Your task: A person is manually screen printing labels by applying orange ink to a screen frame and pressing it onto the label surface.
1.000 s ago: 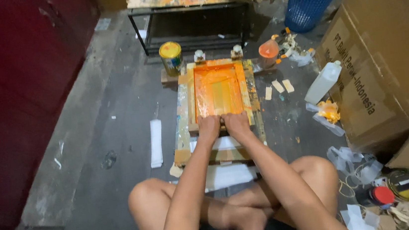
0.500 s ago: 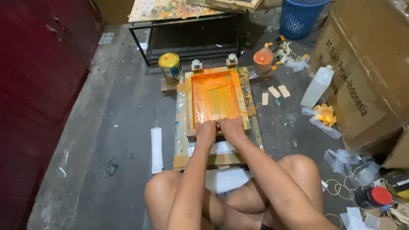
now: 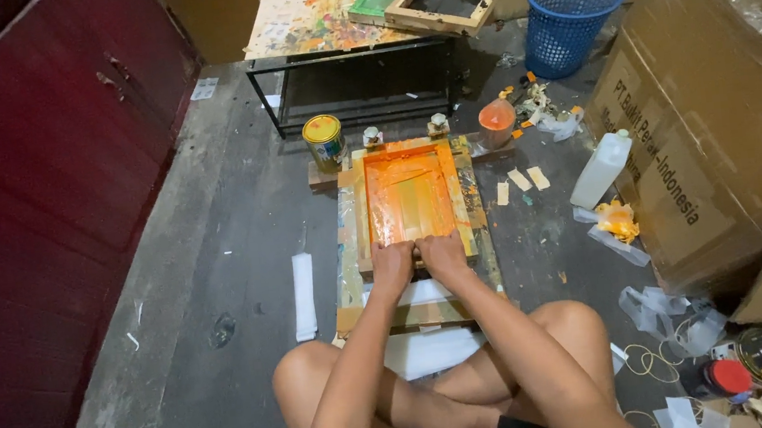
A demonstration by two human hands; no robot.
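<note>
A large cardboard box (image 3: pixel 715 107) is seen at the right, a paint-spattered table (image 3: pixel 315 15) and a blue basket (image 3: pixel 572 19) at the far end. On the floor between the knees and the table lies the orange-inked screen frame (image 3: pixel 409 200), flanked by a paint can (image 3: pixel 325 140). Both hands, left hand (image 3: pixel 392 264) and right hand (image 3: pixel 442 255), are closed side by side at the frame's near edge; a squeegee is probably gripped, though it cannot be made out. A pull of ink across the mesh is judged to be at its near end. Even, steady pressure and a level blade would be called for next
</note>
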